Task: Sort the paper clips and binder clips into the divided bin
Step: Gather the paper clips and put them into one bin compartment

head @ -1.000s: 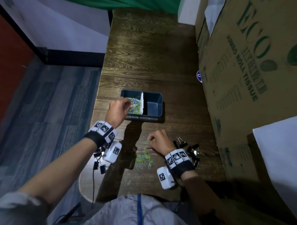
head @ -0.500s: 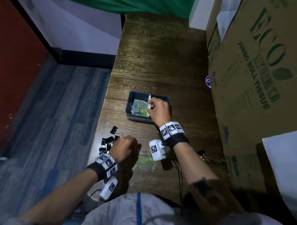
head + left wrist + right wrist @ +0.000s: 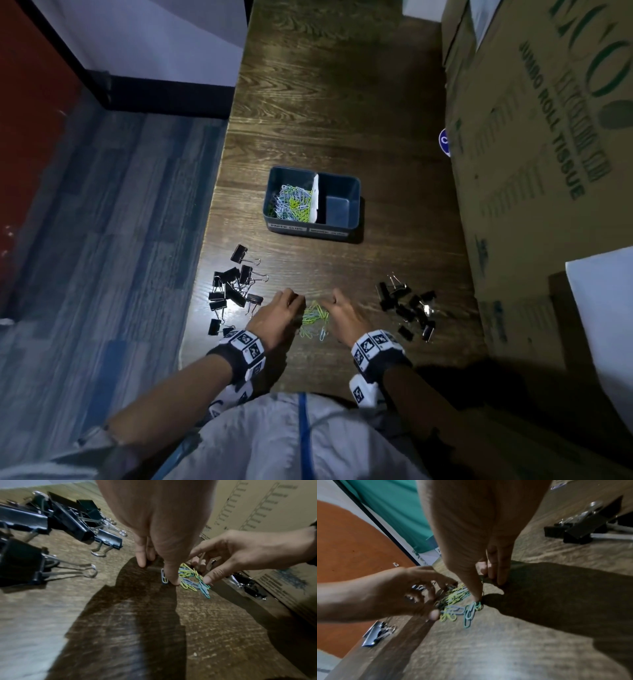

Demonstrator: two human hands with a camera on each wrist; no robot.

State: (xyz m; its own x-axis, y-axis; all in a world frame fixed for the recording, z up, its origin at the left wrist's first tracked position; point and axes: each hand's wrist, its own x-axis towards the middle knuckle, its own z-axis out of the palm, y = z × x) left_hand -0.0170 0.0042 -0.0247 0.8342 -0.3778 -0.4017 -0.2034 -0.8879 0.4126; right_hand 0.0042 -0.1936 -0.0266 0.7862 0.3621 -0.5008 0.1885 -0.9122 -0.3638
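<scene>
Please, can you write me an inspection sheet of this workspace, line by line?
Surface: dark wood-grain table.
Job's things: blue divided plastic bin, coloured paper clips in its left compartment, right one looks empty; loose coloured paper clip pile; black binder clips in a left group and a right group.
Clutter: nothing seen.
Hands: left hand and right hand flank the pile, fingertips down at it.
Cables: nothing seen.
Surroundings: printed brown cardboard box, blue floor.

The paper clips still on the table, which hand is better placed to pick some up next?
Probably the right hand: its fingertips already touch the paper clips. The left hand is spread just beside the pile, so it is close.
</scene>
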